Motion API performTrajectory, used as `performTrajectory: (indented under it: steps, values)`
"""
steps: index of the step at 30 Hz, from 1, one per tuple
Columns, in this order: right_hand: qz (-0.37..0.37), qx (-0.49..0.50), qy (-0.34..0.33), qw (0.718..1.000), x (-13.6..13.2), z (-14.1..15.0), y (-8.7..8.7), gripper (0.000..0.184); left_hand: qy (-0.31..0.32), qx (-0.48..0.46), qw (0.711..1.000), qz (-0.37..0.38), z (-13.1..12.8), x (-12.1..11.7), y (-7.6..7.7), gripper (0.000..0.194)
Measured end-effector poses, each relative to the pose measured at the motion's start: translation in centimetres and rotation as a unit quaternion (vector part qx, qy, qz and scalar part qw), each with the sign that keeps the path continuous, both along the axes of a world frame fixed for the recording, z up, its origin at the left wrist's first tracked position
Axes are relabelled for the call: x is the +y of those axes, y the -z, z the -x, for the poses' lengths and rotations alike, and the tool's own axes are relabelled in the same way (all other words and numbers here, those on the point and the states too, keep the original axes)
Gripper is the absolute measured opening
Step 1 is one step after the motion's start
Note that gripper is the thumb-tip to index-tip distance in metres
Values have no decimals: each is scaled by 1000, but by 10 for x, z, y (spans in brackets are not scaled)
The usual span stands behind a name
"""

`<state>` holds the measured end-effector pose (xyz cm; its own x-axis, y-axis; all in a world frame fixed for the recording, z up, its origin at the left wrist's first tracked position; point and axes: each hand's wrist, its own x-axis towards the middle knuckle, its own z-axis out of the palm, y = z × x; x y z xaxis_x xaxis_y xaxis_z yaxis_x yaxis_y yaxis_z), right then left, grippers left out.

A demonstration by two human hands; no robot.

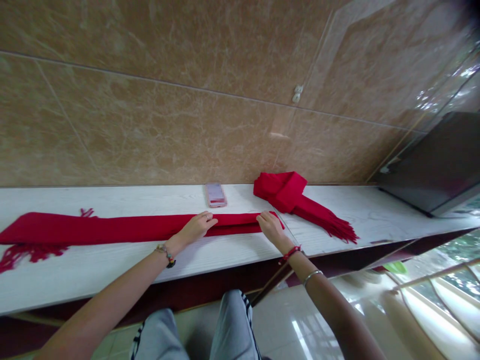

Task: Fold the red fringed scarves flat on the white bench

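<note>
A long red scarf [120, 229] lies stretched along the white tabletop, folded lengthwise into a narrow strip. Its fringe shows at the far left, below and above the strip. Around the middle of the strip, my left hand [194, 229] has its fingers closed on the upper layer. My right hand [271, 228] pinches the same scarf close to its right end. Between the two hands a dark gap runs along the fold. Just beyond my right hand is a second red scarf [288, 194], wrapped over itself, its fringed end pointing right.
A phone [215, 195] lies near the wall behind the long scarf. The white table [150, 200] meets a brown marbled wall [168, 135]. At the far right stands a large dark box-like object [435, 160]. My knees are below the table's front edge.
</note>
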<state>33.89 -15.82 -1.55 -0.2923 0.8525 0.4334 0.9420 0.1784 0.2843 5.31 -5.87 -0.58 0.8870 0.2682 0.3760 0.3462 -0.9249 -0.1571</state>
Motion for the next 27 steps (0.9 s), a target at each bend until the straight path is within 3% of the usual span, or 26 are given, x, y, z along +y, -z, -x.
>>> performTrajectory:
  steps: [5, 9, 14, 18, 23, 27]
  values:
    - [40, -51, -49, 997, -9, -13, 6, 18, 44, 36, 995, 79, 8, 3, 3, 31]
    - [49, -47, -19, 997, -30, -49, 19, 19, 51, 34, 987, 151, 23, 0, 4, 37]
    - [55, -49, 2, 997, -40, -73, 20, 22, 61, 71, 983, 155, 33, 4, 1, 46]
    - [67, -49, 11, 996, -36, -75, 18, 22, 44, 91, 985, 143, 41, 11, 5, 47]
    - [106, -76, 45, 990, -32, -76, 11, 26, 12, 76, 979, 186, 61, 8, 0, 35]
    - [151, -71, 49, 985, -17, -33, -5, 25, -3, 59, 972, 228, 81, -3, -11, 20]
